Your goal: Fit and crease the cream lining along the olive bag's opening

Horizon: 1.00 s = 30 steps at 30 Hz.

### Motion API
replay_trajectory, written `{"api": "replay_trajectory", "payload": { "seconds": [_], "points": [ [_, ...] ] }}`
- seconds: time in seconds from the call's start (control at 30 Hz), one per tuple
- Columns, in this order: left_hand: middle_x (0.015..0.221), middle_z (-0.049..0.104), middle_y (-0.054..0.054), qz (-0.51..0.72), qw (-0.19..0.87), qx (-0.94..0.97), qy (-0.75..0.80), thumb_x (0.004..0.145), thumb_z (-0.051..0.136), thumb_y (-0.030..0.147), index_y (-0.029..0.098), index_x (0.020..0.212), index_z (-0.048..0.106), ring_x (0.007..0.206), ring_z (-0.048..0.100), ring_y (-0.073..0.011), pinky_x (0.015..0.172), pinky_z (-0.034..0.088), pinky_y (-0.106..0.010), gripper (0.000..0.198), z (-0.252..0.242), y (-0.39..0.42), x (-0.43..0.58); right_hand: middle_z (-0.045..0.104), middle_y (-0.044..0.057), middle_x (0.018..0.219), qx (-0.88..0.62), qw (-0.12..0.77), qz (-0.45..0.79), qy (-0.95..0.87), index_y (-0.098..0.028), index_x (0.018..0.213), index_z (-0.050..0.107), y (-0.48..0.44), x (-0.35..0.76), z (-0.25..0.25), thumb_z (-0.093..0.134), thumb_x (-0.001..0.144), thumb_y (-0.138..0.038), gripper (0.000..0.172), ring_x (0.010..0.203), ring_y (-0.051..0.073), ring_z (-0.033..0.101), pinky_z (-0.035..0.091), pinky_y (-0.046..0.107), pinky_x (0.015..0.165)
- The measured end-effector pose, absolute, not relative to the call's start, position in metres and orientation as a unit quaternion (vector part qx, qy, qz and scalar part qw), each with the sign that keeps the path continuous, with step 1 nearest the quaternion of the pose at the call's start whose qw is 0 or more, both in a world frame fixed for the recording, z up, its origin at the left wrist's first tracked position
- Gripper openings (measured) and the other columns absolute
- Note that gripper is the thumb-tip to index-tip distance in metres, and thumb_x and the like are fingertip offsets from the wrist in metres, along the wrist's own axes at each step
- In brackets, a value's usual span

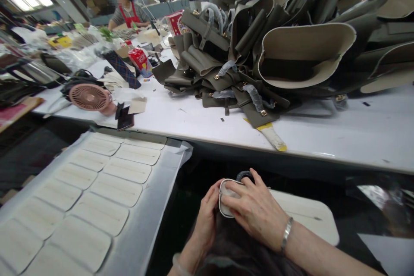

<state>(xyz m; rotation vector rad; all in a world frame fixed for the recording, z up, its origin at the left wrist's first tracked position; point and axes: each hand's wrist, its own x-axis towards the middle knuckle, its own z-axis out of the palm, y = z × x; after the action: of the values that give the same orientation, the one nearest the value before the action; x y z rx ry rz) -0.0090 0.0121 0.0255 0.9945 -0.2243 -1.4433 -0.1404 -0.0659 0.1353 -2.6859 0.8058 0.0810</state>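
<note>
Low in front of me, over my lap, is a small bag [226, 210] with a pale rim and a cream panel at its end. My left hand [207, 213] is closed around its left side, thumb near the rim. My right hand [255, 207] lies across it from the right, with bent fingers pressed onto the cream panel and another finger raised. A dark, plastic-wrapped handle [245, 175] shows just behind the right fingers. Beyond my right wrist lies a long cream panel [304, 209] with rounded corners and a dark mark. The bag's underside is hidden.
To the left, a sheet-covered board [161, 207] carries rows of cream panels [100, 211]. The white table [194, 116] ahead bears a heap of dark bags [207, 60], a pink fan [90, 97], a phone [125, 120] and a brush [273, 136]. A person [129, 13] sits beyond.
</note>
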Motion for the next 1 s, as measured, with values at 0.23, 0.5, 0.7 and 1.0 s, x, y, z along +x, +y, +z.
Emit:
{"api": "replay_trajectory", "payload": {
  "seconds": [0.23,0.5,0.7,1.0],
  "points": [
    [0.129,0.061,-0.012,-0.642,0.616,0.439,-0.127,0.090,0.062,0.033,0.015,0.120,0.066,0.123,0.053,-0.0283,0.109,0.037,-0.039,0.036,0.021,0.014,-0.003,0.057,-0.004,0.125,-0.937,0.183,0.006,0.298,-0.028,0.118,0.050,-0.062,-0.142,0.127,0.049,0.089,-0.013,0.033,0.101,0.025,0.048,0.018,0.065,0.110],
    [0.137,0.056,-0.014,-0.682,0.601,0.399,-0.121,0.093,0.059,0.037,0.013,0.129,0.061,0.133,0.046,-0.0309,0.113,0.034,-0.041,0.043,0.030,0.015,0.003,0.061,-0.006,0.120,-0.915,0.227,-0.017,0.333,-0.029,0.121,0.046,-0.060,-0.142,0.120,0.059,0.083,-0.013,0.043,0.107,0.024,0.049,0.013,0.063,0.113],
    [0.136,0.058,-0.013,-0.698,0.560,0.424,-0.138,0.092,0.062,0.036,0.015,0.132,0.060,0.130,0.049,-0.0312,0.115,0.033,-0.045,0.045,0.026,0.016,0.009,0.061,-0.005,0.123,-0.907,0.242,-0.031,0.344,-0.029,0.121,0.047,-0.059,-0.144,0.119,0.059,0.082,-0.012,0.045,0.108,0.024,0.050,0.013,0.060,0.113],
    [0.135,0.059,-0.007,-0.687,0.508,0.477,-0.207,0.091,0.063,0.039,0.021,0.129,0.062,0.129,0.051,-0.0282,0.113,0.035,-0.040,0.042,0.034,0.013,0.017,0.060,-0.005,0.125,-0.896,0.257,-0.037,0.361,-0.028,0.124,0.048,-0.057,-0.146,0.115,0.059,0.083,-0.012,0.045,0.111,0.024,0.048,0.014,0.058,0.114]
  ]
}}
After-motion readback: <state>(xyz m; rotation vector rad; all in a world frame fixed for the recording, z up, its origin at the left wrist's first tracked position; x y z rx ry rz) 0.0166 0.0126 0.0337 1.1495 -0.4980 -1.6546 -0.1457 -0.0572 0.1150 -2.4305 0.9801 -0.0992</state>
